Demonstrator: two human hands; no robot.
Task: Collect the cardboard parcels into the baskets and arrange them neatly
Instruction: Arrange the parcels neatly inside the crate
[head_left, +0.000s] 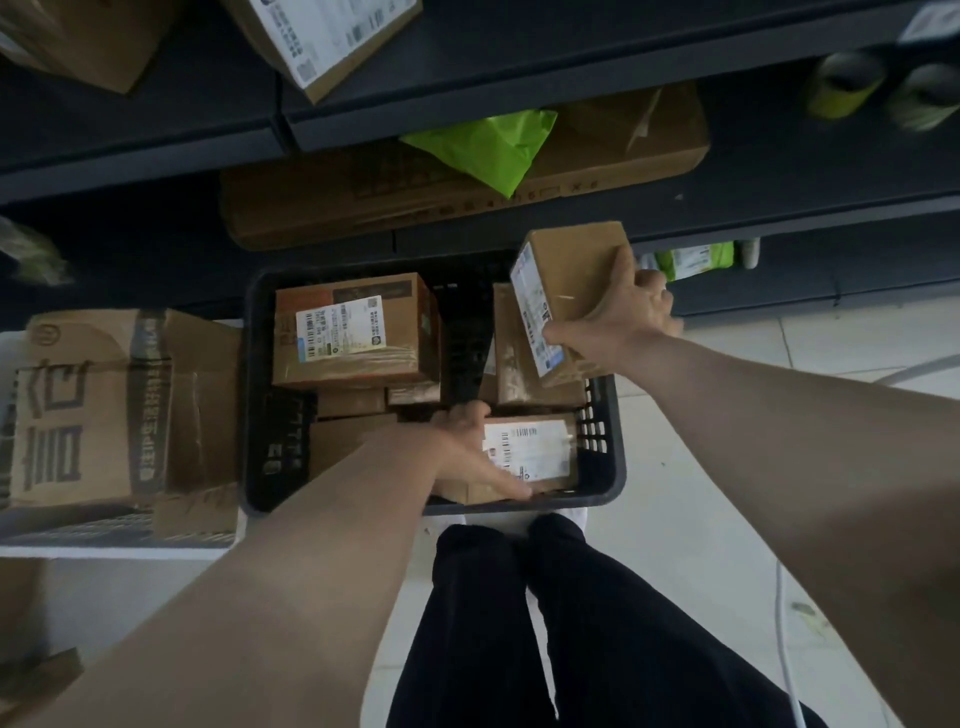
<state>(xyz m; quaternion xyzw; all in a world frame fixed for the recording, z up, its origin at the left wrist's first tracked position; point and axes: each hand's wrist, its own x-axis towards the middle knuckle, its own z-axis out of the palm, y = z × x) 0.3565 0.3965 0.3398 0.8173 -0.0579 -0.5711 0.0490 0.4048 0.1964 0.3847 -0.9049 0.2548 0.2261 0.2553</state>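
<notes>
A black basket (615, 467) stands on the floor (727, 519) in front of the person's legs, at the foot of a dark shelf (779, 171). Taking the basket as the clock face, a large labelled parcel (353, 332) sits at 10 o'clock on top of other cartons, and a plain parcel (519, 364) stands upright at 2 o'clock. At 5 o'clock lies a flat parcel (530, 447) with a white label facing up, close to the basket's near wall.

The left hand (467, 452) grips this flat parcel at its 9 o'clock end, fingers (467, 413) curled over the far edge and thumb stretched along the near edge. The right hand (618, 322) holds a small parcel (571, 275) tilted in the air above the 2 o'clock corner, thumb on its labelled side and the other fingers clamped round the back.

At 9 o'clock from the basket a big printed carton (104, 405) sits. At 12 o'clock, on the shelf, a green bag (483, 145) lies on a long flat carton (363, 208).
</notes>
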